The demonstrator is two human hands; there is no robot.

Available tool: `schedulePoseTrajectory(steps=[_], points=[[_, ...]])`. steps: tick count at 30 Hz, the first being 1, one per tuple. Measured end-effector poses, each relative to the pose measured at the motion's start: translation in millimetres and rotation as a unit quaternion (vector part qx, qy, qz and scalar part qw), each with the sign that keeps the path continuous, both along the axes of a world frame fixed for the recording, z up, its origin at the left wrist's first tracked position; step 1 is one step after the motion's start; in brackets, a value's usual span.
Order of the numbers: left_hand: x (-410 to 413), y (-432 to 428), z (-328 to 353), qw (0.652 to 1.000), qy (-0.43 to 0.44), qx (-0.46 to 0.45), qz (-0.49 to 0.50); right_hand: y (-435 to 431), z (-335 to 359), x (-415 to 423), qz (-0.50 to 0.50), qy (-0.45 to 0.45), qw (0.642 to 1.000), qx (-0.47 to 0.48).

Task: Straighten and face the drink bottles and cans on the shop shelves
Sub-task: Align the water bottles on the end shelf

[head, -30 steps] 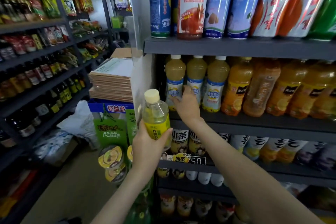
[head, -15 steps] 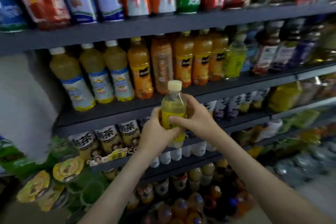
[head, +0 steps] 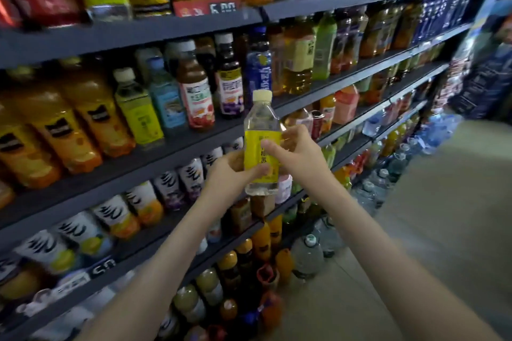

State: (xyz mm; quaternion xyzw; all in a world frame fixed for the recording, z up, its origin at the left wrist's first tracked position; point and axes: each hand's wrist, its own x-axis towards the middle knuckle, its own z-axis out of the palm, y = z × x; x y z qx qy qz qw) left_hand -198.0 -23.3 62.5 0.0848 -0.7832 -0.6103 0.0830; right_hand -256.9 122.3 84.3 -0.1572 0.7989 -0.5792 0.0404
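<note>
A shop aisle, seen from head height and looking down along dark grey metal shelves [head: 166, 33] packed with drinks. In the middle of the view, two bare hands hold one yellow-label bottle [head: 261, 147] upright in the air in front of the shelves, clear of every shelf edge. It is clear plastic with a pale cream cap and pale liquid inside. The left hand [head: 230, 171] grips its lower half, with the fingers curled behind and the thumb lying across the foot of the label. The right hand [head: 297, 151] is clamped on the upper part of the label, with the thumb on the front and the fingers wrapped round the back.

Left of the held bottle, orange juice bottles [head: 91, 119] with dark labels stand on a shelf, then a lime-label bottle [head: 138, 116]. Dark juice bottles [head: 228, 83] stand just behind its cap. Above it, a red price tag [head: 206, 7] is fixed to a shelf edge under tall bottles. Below and left of it, white-label bottles [head: 110, 213] fill a lower shelf in a row. Below and right of it, large water jugs [head: 307, 257] sit on a smooth beige floor [head: 429, 230] along the foot of the shelves. Far right of it the view blurs, and dark blue packs [head: 446, 8] are stacked at the aisle's end.
</note>
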Motion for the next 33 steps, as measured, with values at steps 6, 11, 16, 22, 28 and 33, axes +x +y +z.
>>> schedulePoseTrajectory(steps=[6, 11, 16, 22, 28, 33], points=[[-106.8, 61.7, 9.1, 0.982, -0.002, -0.191, 0.013, 45.1, -1.2, -92.8, -0.051, 0.014, 0.997, 0.057], [-215.5, 110.6, 19.0, 0.975, 0.011, -0.193, -0.111, 108.0, -1.4, -195.5, -0.147, 0.001, 0.989, 0.016], [-333.7, 186.5, 46.1, 0.96, 0.054, -0.212, -0.173, 198.5, 19.7, -297.5, -0.203, -0.007, 0.977, -0.056], [-468.1, 298.3, 62.7, 0.934, 0.092, -0.264, -0.224, 314.4, 32.3, -416.3, -0.265, 0.016, 0.962, -0.056], [-613.8, 431.4, 86.5, 0.918, 0.137, -0.29, -0.235, 453.9, 42.7, -550.1, -0.245, 0.063, 0.966, -0.056], [-723.8, 533.7, 106.8, 0.92, 0.165, -0.3, -0.19, 552.8, 65.5, -668.0, -0.207, 0.106, 0.971, -0.051]])
